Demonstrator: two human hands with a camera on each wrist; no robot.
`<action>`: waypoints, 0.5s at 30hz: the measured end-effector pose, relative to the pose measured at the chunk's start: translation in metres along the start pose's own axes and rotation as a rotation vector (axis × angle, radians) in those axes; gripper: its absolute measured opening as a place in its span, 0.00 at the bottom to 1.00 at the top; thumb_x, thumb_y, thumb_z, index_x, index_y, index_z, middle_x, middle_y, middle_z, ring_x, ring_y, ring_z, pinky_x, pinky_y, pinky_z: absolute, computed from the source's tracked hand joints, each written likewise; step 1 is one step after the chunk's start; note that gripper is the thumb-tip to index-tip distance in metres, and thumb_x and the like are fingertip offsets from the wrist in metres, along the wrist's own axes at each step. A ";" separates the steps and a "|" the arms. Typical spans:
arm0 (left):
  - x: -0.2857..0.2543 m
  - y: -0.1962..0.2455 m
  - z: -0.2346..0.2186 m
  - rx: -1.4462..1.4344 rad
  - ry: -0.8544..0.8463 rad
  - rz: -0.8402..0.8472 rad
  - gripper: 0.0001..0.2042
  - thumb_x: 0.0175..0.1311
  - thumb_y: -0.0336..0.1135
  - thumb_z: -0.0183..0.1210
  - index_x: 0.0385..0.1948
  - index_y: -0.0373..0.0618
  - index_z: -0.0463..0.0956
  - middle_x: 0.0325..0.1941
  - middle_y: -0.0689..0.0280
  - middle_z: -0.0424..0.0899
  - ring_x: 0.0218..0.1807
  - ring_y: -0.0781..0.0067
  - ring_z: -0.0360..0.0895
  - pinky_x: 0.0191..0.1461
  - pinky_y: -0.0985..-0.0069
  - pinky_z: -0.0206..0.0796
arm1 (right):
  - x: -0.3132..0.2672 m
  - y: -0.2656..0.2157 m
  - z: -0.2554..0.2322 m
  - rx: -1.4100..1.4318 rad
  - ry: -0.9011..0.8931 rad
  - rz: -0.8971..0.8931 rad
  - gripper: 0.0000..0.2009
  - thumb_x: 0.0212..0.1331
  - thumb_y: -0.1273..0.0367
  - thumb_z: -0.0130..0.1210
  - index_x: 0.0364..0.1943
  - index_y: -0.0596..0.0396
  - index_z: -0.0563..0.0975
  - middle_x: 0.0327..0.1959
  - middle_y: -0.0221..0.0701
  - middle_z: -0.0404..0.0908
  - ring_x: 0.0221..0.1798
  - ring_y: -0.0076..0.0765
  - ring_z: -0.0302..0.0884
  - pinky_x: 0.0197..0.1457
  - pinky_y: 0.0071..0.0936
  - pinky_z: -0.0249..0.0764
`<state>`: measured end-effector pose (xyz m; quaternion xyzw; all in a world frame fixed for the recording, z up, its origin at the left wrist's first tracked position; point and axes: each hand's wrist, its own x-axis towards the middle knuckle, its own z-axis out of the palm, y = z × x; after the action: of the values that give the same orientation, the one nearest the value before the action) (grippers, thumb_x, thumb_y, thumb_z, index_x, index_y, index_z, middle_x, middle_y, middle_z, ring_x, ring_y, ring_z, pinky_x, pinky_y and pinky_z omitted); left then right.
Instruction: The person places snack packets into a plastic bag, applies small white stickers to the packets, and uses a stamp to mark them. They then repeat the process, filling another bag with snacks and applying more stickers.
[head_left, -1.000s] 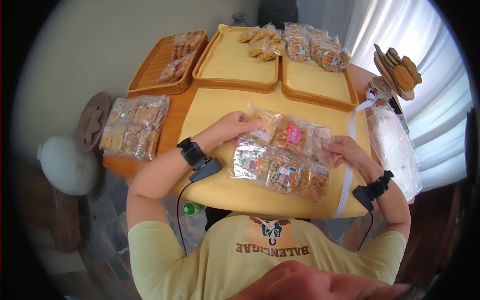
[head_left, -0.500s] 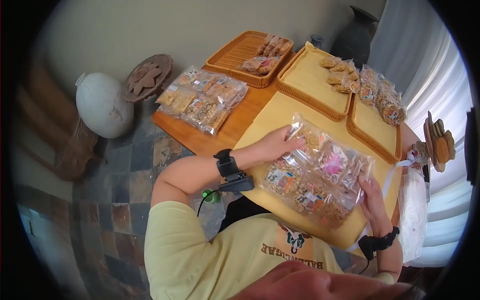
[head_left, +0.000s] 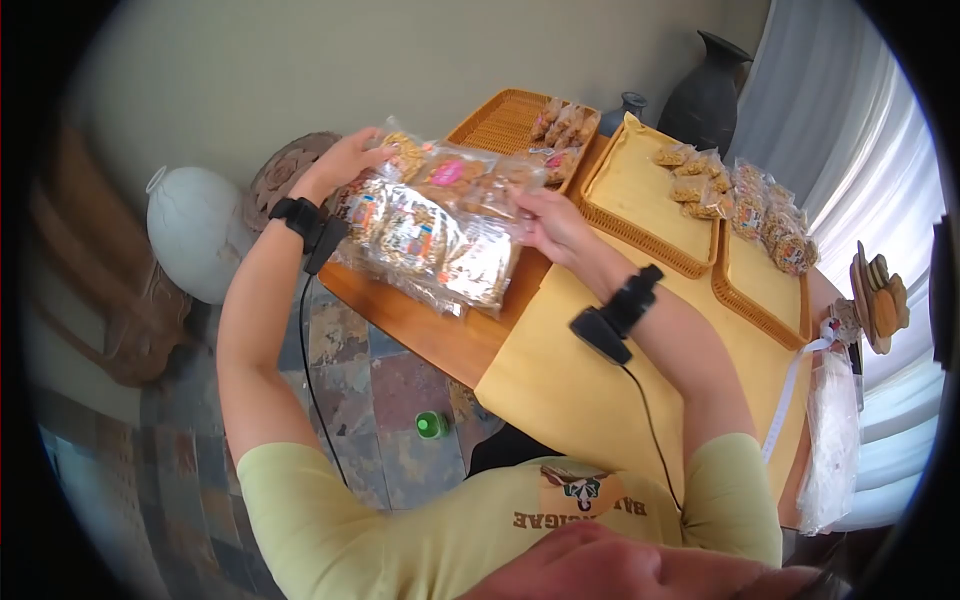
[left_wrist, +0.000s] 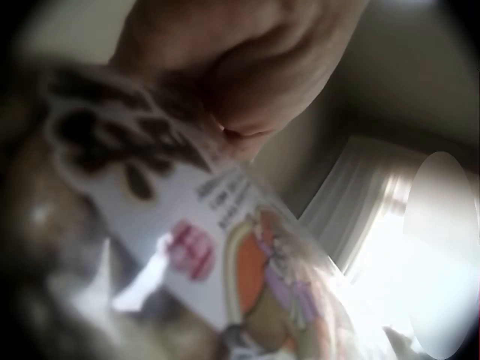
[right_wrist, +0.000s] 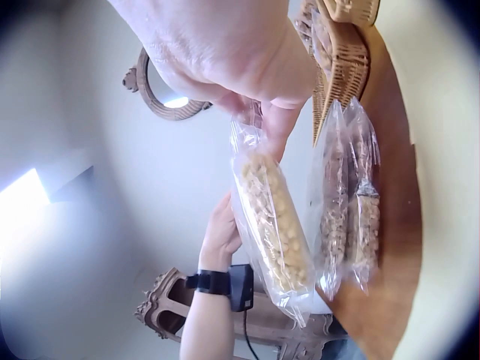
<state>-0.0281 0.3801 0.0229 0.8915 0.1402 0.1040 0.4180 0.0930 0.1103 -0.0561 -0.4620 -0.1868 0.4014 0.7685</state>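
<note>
A clear sheet of bagged snacks [head_left: 415,235] hangs between both hands over the left, wooden part of the table. My left hand [head_left: 345,163] pinches its upper left edge, and my right hand [head_left: 553,226] grips its right edge. Close up, the left wrist view has the left hand [left_wrist: 240,67] above a printed label [left_wrist: 195,247]. In the right wrist view the right hand [right_wrist: 232,56] pinches the plastic top of the held bags [right_wrist: 274,225]; beside them, other flat bags [right_wrist: 349,217] lie stacked on the wood. The held sheet largely covers that stack in the head view.
Behind stand a wicker tray [head_left: 490,118] with some bags and two lined trays [head_left: 650,245] [head_left: 745,300], with more bags at their back. Yellow sheeting [head_left: 590,340] covers the table's right part. A white jar [head_left: 195,225] and carved disc [head_left: 285,170] stand left.
Both hands have carried the sheet of bags from over the yellow sheeting leftward, to above the stack on the wooden part. The head view has turned left as well.
</note>
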 end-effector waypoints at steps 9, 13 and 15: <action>0.032 -0.051 -0.008 0.143 -0.187 -0.112 0.22 0.62 0.34 0.51 0.58 0.49 0.59 0.25 0.69 0.72 0.24 0.81 0.66 0.25 0.81 0.61 | 0.024 0.002 0.010 -0.319 -0.028 0.323 0.10 0.58 0.64 0.51 0.32 0.58 0.69 0.24 0.32 0.73 0.24 0.31 0.78 0.26 0.24 0.79; 0.034 -0.056 -0.005 0.377 -0.195 -0.064 0.22 0.62 0.37 0.49 0.59 0.48 0.59 0.43 0.53 0.78 0.41 0.59 0.75 0.42 0.68 0.65 | 0.011 -0.006 0.003 -0.430 -0.044 0.403 0.12 0.59 0.63 0.49 0.33 0.60 0.69 0.27 0.36 0.76 0.24 0.32 0.78 0.27 0.22 0.79; 0.035 -0.071 -0.008 0.714 -0.072 0.048 0.23 0.60 0.39 0.50 0.58 0.48 0.60 0.48 0.49 0.74 0.51 0.50 0.70 0.50 0.63 0.63 | -0.004 -0.001 -0.011 -0.507 -0.124 0.364 0.14 0.60 0.61 0.48 0.35 0.60 0.70 0.29 0.39 0.78 0.23 0.30 0.78 0.25 0.20 0.78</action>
<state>-0.0090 0.4406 -0.0247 0.9875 0.1320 0.0270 0.0820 0.0982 0.1013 -0.0605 -0.6395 -0.2416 0.5005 0.5312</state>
